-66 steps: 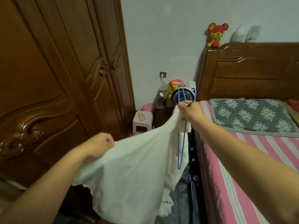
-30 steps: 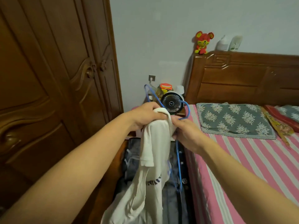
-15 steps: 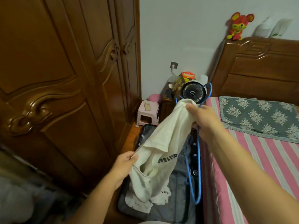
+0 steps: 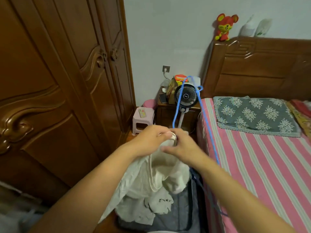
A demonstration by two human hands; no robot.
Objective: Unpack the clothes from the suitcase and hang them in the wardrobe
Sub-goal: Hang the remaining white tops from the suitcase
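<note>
A cream white shirt (image 4: 151,187) with dark lettering hangs bunched from both hands over the open grey suitcase (image 4: 181,214) on the floor. My left hand (image 4: 149,140) grips the shirt's collar from the left. My right hand (image 4: 180,147) pinches the same collar edge from the right, together with a blue wire hanger (image 4: 204,118). The hanger's hook rises above the hands and its lower part runs down under my right forearm. The wardrobe (image 4: 55,91) stands at the left with its carved wooden doors closed.
A bed with a pink striped sheet (image 4: 262,165) and a grey floral pillow (image 4: 252,115) fills the right. A black fan (image 4: 186,96) and clutter sit on the nightstand (image 4: 170,113). A pink stool (image 4: 143,118) with a phone stands by the wall.
My left hand has come up from the shirt's lower part to the collar beside my right hand. The shirt and hanger have dropped lower, closer to me.
</note>
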